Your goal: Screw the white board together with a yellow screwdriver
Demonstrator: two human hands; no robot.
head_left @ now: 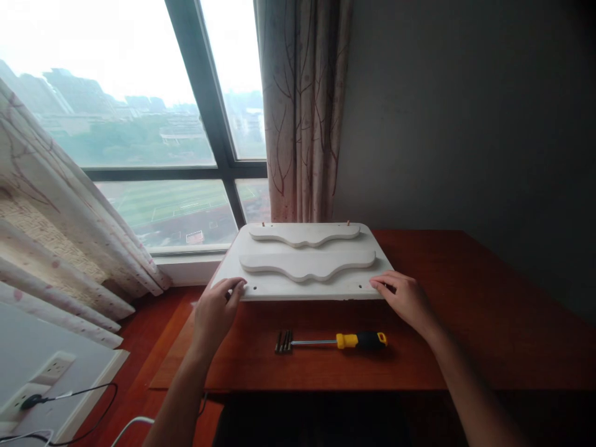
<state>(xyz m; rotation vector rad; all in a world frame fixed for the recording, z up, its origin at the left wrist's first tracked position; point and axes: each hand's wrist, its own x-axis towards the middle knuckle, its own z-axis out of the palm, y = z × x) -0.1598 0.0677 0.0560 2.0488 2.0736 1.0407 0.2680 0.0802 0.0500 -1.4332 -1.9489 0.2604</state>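
Observation:
A white board [307, 290] lies flat on the wooden table, with a dark hole near each front corner. My left hand [218, 310] grips its near left corner, thumb and fingers closed at the edge. At the near right corner, my right hand [404, 299] pinches the board the same way. On top rest two white scalloped panels, a far one [305, 234] and a near one [310, 266], lying parallel. Two small wooden pegs stand at the far edge, including the right peg [348, 223]. A yellow and black screwdriver [361, 340] lies in front, its tip by several dark screws [283, 342].
The reddish-brown table [465, 298] extends to the right along a grey wall [442, 124]. A window [177, 205] with patterned curtains [302, 112] is behind and to the left. Low at the left, a black plug [31, 402] with its cable sits in a wall socket.

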